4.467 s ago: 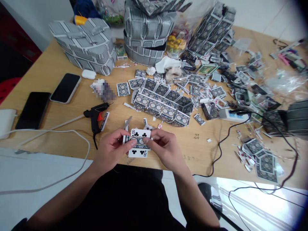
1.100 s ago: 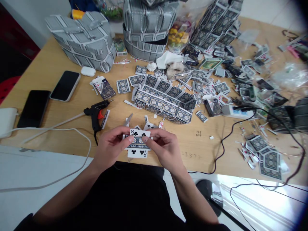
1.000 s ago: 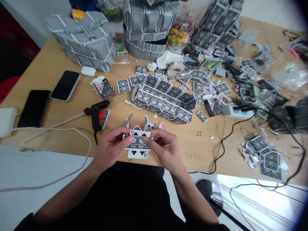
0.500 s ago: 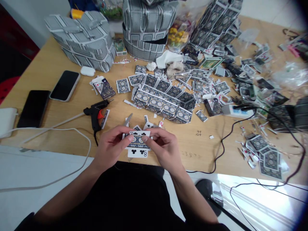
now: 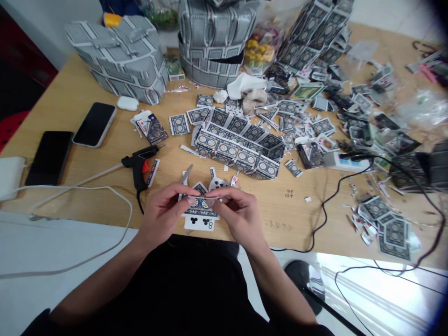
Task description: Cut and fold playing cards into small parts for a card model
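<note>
Between my left hand (image 5: 165,208) and my right hand (image 5: 238,212), a playing card (image 5: 200,204) is pinched by its two ends, thumbs on the near side and fingers behind. Its patterned blue-and-white back faces me, and its top edge shows as a thin pale line. Just below it lies an eight of clubs (image 5: 199,223), partly covered. More loose cards (image 5: 219,184) lie behind my fingers. Scissors or a similar pointed blade (image 5: 187,173) stick out beyond my left hand. Past my hands stands a long open box made of folded cards (image 5: 240,149).
A black glue gun (image 5: 138,165) lies left, near two phones (image 5: 94,125). Large woven card pieces (image 5: 121,60) stand at the back. Card scraps (image 5: 364,116) cover the right side. A black cable (image 5: 325,205) runs from a power strip (image 5: 345,162) over the front edge.
The held card's upper part, which showed clubs symbols facing me, has turned so that only a thin edge shows. Both hands have stayed nearly in place.
</note>
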{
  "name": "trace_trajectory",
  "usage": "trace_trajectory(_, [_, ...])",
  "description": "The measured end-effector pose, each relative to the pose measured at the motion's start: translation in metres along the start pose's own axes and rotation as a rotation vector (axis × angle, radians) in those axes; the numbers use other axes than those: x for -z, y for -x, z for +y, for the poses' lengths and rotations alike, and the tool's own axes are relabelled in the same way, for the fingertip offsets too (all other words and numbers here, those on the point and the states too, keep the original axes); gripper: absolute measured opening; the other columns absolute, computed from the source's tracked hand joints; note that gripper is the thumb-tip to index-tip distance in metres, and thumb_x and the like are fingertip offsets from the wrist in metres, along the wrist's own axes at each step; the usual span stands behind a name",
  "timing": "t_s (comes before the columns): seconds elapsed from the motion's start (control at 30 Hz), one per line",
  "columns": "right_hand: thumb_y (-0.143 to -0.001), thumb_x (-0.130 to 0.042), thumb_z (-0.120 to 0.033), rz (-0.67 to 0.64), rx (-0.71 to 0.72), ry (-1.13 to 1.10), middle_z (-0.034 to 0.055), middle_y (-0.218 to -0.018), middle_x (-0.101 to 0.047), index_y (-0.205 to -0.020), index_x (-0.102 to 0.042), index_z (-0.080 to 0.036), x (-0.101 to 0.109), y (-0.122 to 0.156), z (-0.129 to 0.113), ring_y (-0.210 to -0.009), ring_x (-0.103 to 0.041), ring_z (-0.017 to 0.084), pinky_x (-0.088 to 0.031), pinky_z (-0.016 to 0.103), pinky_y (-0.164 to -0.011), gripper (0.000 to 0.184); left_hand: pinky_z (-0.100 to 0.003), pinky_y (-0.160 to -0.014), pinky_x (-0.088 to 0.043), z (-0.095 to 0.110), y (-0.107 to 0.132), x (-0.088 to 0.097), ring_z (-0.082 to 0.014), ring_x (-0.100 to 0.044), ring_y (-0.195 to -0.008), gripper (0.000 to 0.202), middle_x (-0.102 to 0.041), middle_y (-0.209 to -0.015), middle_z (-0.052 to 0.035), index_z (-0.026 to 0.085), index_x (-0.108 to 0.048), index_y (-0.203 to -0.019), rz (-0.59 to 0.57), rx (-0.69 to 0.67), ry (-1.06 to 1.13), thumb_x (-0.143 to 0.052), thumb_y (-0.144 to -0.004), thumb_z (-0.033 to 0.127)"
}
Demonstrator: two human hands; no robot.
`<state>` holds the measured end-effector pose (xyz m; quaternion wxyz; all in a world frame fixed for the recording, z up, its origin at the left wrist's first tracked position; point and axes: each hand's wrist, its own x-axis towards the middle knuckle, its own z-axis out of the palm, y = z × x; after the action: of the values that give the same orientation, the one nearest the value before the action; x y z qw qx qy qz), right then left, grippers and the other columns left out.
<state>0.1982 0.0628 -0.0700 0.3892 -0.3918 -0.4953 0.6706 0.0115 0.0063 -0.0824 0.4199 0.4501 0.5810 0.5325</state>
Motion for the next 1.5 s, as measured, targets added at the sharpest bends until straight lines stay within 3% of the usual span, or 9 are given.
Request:
trace_trajectory(0.27, [-0.085,-0.080,-0.019,0.031,-0.017,0.026,-0.0013,-0.068,-0.072,-0.090,-0.088,-0.027,-0.001,-0.001,0.002,-0.056,-0.053,0.012,-0.042,0.029,-0.054,0.012,-0.025,-0.074,-0.056,-0.002,0.003,0.001,-0.0152,-0.073,-0.081,0.013,-0.083,-0.093,-0.0012,0.026,-0.086,-0.101,-0.006,0.004,0.007,-0.075,-0.096,0.021])
trace_trajectory(0.43, [-0.086,-0.079,-0.018,0.088,0.053,0.045,0.0010,-0.077,-0.078,-0.091,-0.088,-0.028,-0.002,0.000,0.005,-0.064,-0.063,0.015,-0.047,0.029,-0.058,0.015,-0.025,-0.073,-0.057,0.001,0.002,-0.003,-0.0162,-0.073,-0.085,0.022,-0.081,-0.102,-0.0027,0.026,-0.080,-0.120,0.004,0.080,0.007,-0.075,-0.099,0.032])
trace_trajectory(0.63, [-0.089,-0.085,-0.027,-0.014,0.039,-0.010,0.0030,-0.088,-0.081,-0.099,-0.085,-0.027,0.002,0.003,0.003,-0.076,-0.070,0.018,-0.056,0.033,-0.067,0.010,-0.024,-0.060,-0.050,-0.001,0.003,-0.001,-0.0138,-0.063,-0.065,0.017,-0.072,-0.076,0.0003,0.021,-0.076,-0.091,-0.020,0.108,-0.002,-0.077,-0.099,0.036])
trace_trajectory(0.77, [-0.096,-0.081,-0.042,-0.121,0.015,-0.061,0.0056,-0.098,-0.082,-0.098,-0.082,-0.026,0.007,0.001,-0.004,-0.092,-0.075,0.021,-0.061,0.037,-0.081,0.016,-0.024,-0.060,-0.052,-0.001,0.005,-0.001,-0.0142,-0.064,-0.064,0.013,-0.072,-0.075,0.0013,0.022,-0.076,-0.091,-0.025,0.062,-0.063,-0.078,-0.097,0.034])
trace_trajectory(0.97, [-0.090,-0.088,-0.033,-0.148,-0.062,-0.042,0.0031,-0.092,-0.081,-0.096,-0.079,-0.023,0.007,-0.003,0.001,-0.082,-0.074,0.017,-0.062,0.032,-0.077,0.014,-0.021,-0.056,-0.049,0.001,0.006,-0.002,-0.0116,-0.062,-0.059,0.003,-0.072,-0.072,0.0032,0.022,-0.077,-0.092,0.012,-0.033,-0.204,-0.074,-0.095,0.021])
trace_trajectory(1.13, [-0.086,-0.092,-0.034,-0.082,-0.084,-0.056,0.0042,-0.094,-0.082,-0.101,-0.082,-0.022,0.008,-0.003,0.009,-0.086,-0.077,0.018,-0.065,0.034,-0.081,0.021,-0.022,-0.058,-0.054,0.002,0.007,0.000,-0.0140,-0.067,-0.061,0.010,-0.076,-0.074,0.0004,0.021,-0.077,-0.092,-0.016,-0.010,-0.236,-0.073,-0.098,0.028])
trace_trajectory(1.27, [-0.085,-0.092,-0.032,0.062,-0.020,0.010,0.0052,-0.098,-0.083,-0.100,-0.084,-0.023,0.019,-0.006,0.005,-0.087,-0.077,0.020,-0.066,0.035,-0.080,0.019,-0.021,-0.057,-0.056,0.000,0.004,0.008,-0.0137,-0.068,-0.058,0.016,-0.072,-0.070,0.0016,0.022,-0.074,-0.088,0.007,0.029,-0.168,-0.073,-0.100,0.033])
trace_trajectory(1.4, [-0.084,-0.092,-0.028,0.176,0.047,0.052,0.0048,-0.101,-0.084,-0.099,-0.085,-0.025,0.026,-0.007,0.001,-0.090,-0.078,0.020,-0.066,0.035,-0.080,0.017,-0.024,-0.057,-0.057,-0.010,-0.006,0.019,-0.0155,-0.070,-0.062,0.021,-0.078,-0.084,-0.0008,0.023,-0.078,-0.112,0.007,0.104,-0.236,-0.077,-0.098,0.039])
trace_trajectory(1.5, [-0.084,-0.091,-0.026,0.166,0.041,0.038,0.0041,-0.101,-0.085,-0.098,-0.085,-0.026,0.025,-0.004,0.003,-0.093,-0.079,0.021,-0.066,0.036,-0.085,0.015,-0.034,-0.077,-0.062,-0.016,-0.011,0.022,-0.0233,-0.076,-0.084,0.041,-0.081,-0.106,-0.0077,0.023,-0.074,-0.132,0.025,0.036,-0.512,-0.078,-0.096,0.044])
